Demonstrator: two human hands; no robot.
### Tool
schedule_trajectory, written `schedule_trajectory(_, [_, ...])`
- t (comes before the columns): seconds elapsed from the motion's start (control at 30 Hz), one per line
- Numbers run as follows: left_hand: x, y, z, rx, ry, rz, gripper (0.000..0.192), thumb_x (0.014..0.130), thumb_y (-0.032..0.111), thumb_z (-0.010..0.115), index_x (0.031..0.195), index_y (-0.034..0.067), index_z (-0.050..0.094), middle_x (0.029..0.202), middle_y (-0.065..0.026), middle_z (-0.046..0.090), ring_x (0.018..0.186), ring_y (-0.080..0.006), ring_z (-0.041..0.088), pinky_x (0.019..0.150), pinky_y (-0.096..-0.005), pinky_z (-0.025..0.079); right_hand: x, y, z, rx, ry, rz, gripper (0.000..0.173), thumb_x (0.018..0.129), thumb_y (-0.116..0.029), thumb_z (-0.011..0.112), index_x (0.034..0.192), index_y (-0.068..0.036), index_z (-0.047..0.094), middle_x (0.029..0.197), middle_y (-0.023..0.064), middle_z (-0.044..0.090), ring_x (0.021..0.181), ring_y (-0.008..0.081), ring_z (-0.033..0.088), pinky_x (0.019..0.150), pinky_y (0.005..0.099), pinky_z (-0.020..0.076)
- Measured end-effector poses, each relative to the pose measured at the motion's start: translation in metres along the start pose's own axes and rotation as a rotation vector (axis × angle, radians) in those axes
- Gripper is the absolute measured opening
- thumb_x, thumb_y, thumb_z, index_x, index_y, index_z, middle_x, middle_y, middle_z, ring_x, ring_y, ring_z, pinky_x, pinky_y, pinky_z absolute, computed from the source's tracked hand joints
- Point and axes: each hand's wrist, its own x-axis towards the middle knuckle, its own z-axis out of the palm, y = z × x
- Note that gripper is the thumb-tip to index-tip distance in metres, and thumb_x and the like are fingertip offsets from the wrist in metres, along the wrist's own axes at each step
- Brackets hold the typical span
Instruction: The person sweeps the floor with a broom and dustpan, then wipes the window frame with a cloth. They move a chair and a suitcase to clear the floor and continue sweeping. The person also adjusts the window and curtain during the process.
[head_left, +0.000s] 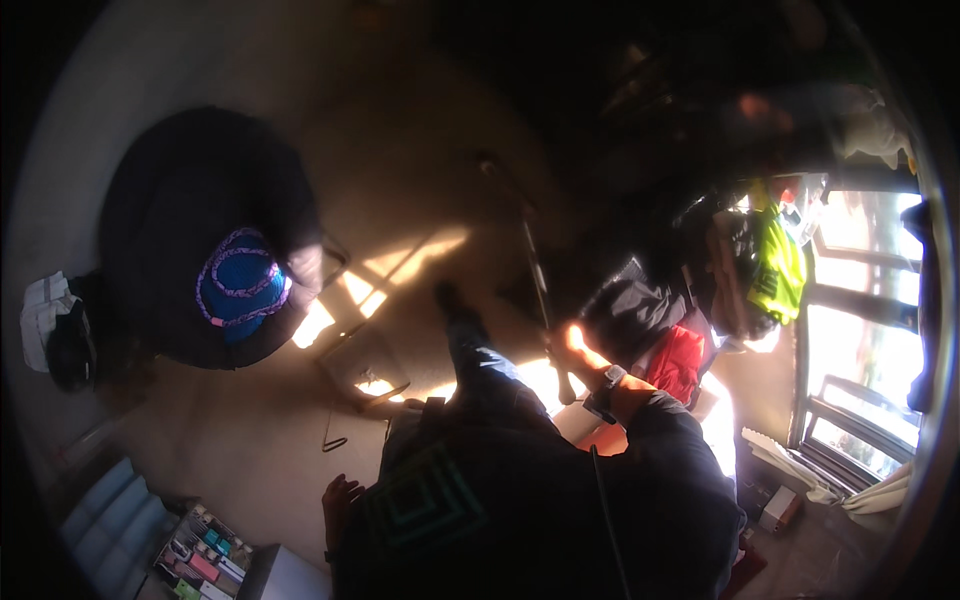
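My right hand (576, 366), with a dark watch on its wrist, is closed around a long metal pole (537, 274) near its nearer end. Glare blurs the fingers. The pole slants away from me over the floor. My left hand (343, 491) hangs beside my body at the lower left, fingers a little apart, holding nothing. Right of the pole are a dark grey cloth (649, 304) and a red cloth (676, 364), close to my right forearm. A thin bent metal rod (334, 442) shows beyond my left hand.
At left is a large round black thing (195, 180) with a blue item (238, 279) and a purple braided cord on it. A yellow-green garment (780, 262) hangs by the window (862, 300). An open box of small items (206, 555) stands lower left. The far right is dark.
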Motion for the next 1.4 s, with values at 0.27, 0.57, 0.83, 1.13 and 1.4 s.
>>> schedule_trajectory(0.27, [0.018, 0.101, 0.049, -0.024, 0.033, 0.018, 0.038, 0.091, 0.024, 0.048, 0.125, 0.006, 0.043, 0.096, -0.0136, 0.060, 0.084, -0.0263, 0.062, 0.071, -0.0357, 0.051, 0.077, -0.070, 0.006, 0.243, -0.043, 0.205, 0.029, 0.089, -0.028, 0.048, 0.072, -0.007, 0.052, 0.058, 0.0069, 0.049, 0.051, 0.0204, 0.049, 0.047, 0.0312, 0.0403])
schedule_trajectory(0.57, [0.058, 0.153, 0.064, 0.279, 0.021, 0.027, 0.040, 0.089, 0.022, 0.054, 0.124, 0.005, 0.045, 0.095, -0.0113, 0.062, 0.080, -0.0219, 0.063, 0.067, -0.0325, 0.049, 0.037, -0.123, -0.027, 0.291, -0.164, 0.166, 0.012, 0.089, -0.010, 0.054, 0.082, 0.001, 0.052, 0.054, 0.0077, 0.047, 0.042, 0.0148, 0.044, 0.036, 0.0288, 0.0340])
schedule_trajectory(0.83, [0.117, 0.222, 0.074, 0.062, 0.037, -0.014, 0.039, 0.090, 0.018, 0.052, 0.125, 0.003, 0.045, 0.097, -0.0126, 0.060, 0.082, -0.0225, 0.062, 0.069, -0.0337, 0.048, 0.119, -0.197, 0.004, 0.093, -0.352, -0.250, 0.019, 0.087, -0.010, 0.050, 0.070, -0.002, 0.051, 0.053, 0.0112, 0.050, 0.040, 0.0229, 0.048, 0.035, 0.0348, 0.0399])
schedule_trajectory(1.13, [0.181, 0.287, 0.051, -0.042, 0.122, -0.070, 0.035, 0.092, 0.014, 0.047, 0.124, 0.002, 0.045, 0.097, -0.0150, 0.061, 0.082, -0.0253, 0.064, 0.068, -0.0359, 0.051, 0.222, -0.249, 0.136, -0.314, -0.242, -0.482, 0.022, 0.082, -0.012, 0.051, 0.061, -0.008, 0.050, 0.050, 0.0093, 0.046, 0.034, 0.0217, 0.041, 0.031, 0.0356, 0.0269])
schedule_trajectory(1.4, [0.222, 0.359, 0.058, 0.017, 0.121, -0.077, 0.033, 0.091, 0.017, 0.050, 0.121, 0.004, 0.048, 0.096, -0.0135, 0.061, 0.080, -0.0239, 0.063, 0.067, -0.0343, 0.050, 0.087, -0.373, 0.082, -0.020, -0.178, 0.048, 0.016, 0.086, -0.021, 0.053, 0.076, -0.009, 0.054, 0.048, 0.0029, 0.042, 0.032, 0.0164, 0.042, 0.027, 0.0298, 0.0324])
